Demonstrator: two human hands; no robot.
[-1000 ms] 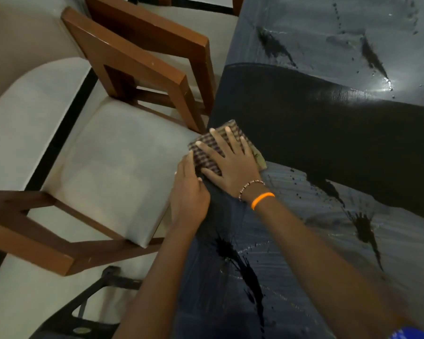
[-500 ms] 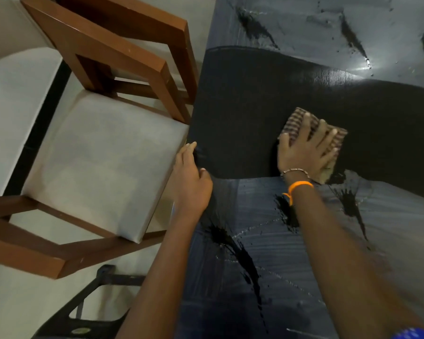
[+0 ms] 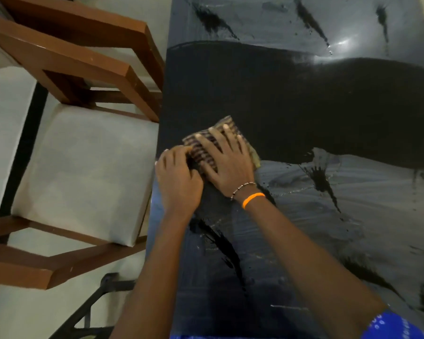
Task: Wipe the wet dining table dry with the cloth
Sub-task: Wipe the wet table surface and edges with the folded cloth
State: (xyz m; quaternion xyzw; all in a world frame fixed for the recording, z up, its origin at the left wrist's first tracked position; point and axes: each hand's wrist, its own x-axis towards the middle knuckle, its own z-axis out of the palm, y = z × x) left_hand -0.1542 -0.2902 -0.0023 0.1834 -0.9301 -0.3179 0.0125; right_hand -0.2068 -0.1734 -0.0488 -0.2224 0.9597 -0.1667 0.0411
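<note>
The dark dining table (image 3: 316,113) fills the right of the head view, with a matte dark band across its middle and a shiny wet film with dark streaks nearer me and at the far end. A folded checked cloth (image 3: 203,152) lies near the table's left edge. My right hand (image 3: 227,162) presses flat on the cloth with fingers spread. My left hand (image 3: 179,177) rests at the table edge, its curled fingers touching the cloth's left side. Much of the cloth is hidden under my right hand.
A wooden chair with a pale cushioned seat (image 3: 83,172) stands tight against the table's left edge, its brown frame (image 3: 66,59) reaching toward the table. A black metal frame (image 3: 88,311) sits on the floor below.
My right hand slid the cloth from the table's left edge out to the middle, then back left to the edge beside my left hand. The left hand stayed at the edge.
</note>
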